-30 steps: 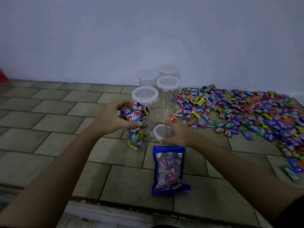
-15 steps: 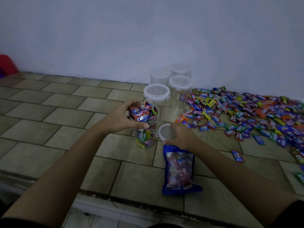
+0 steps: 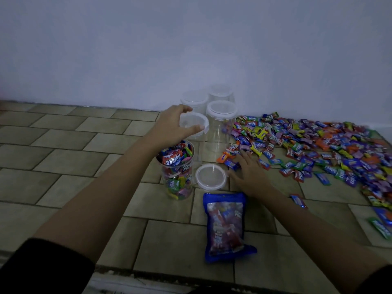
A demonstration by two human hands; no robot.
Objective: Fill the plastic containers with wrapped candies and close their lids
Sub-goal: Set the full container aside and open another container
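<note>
Clear plastic, the filled container [image 3: 177, 172] stands upright and uncovered on the tiled ledge [image 3: 63, 166], packed to its rim with wrapped candies of many colours. Its loose lid [image 3: 211, 177] lies flat just right of the filled container, close to its wall. Directly behind the filled container stands an empty container [image 3: 192, 123] with its lid on. Further behind and to the right are three more lidded containers [image 3: 220, 132], also empty. Right of the filled container, past the loose lid, spreads the candy pile [image 3: 318, 145]. In front of it and to the right lies a blue candy bag [image 3: 226, 225].

The left hand [image 3: 172, 126] reaches over the filled container, its fingers and thumb arched wide round the lid of the empty container, with the thumb on the near rim. The right hand [image 3: 249, 175] lies flat with straight fingers and holds nothing. Its fingertips touch candies at the pile's near edge, just beside the loose lid.
</note>
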